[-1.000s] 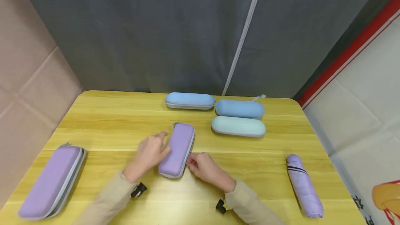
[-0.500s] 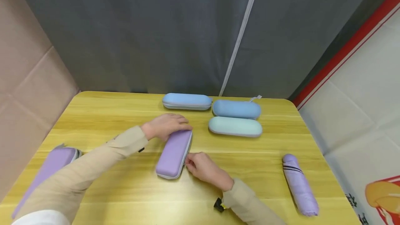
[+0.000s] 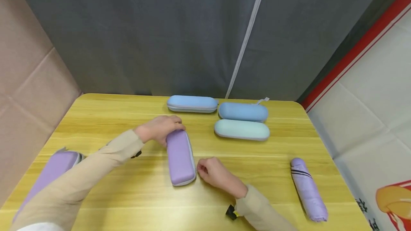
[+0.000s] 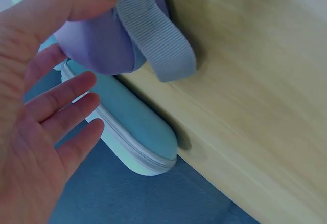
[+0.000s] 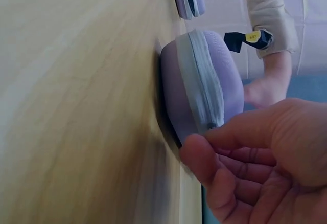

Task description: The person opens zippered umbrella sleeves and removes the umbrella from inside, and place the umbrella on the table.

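Fingers of the left hand are grasping a lavender oblong fabric case by its far end, the right hand pinching its dark zipper pull

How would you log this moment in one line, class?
left hand: grips middle purple case, far end | right hand: fingers curled beside zipper, hold unclear | folded umbrella: lying to the right

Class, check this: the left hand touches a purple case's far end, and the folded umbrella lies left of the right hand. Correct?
Wrong side: the head view shows the folded umbrella lying right of the right hand. The left hand is placed as you say.
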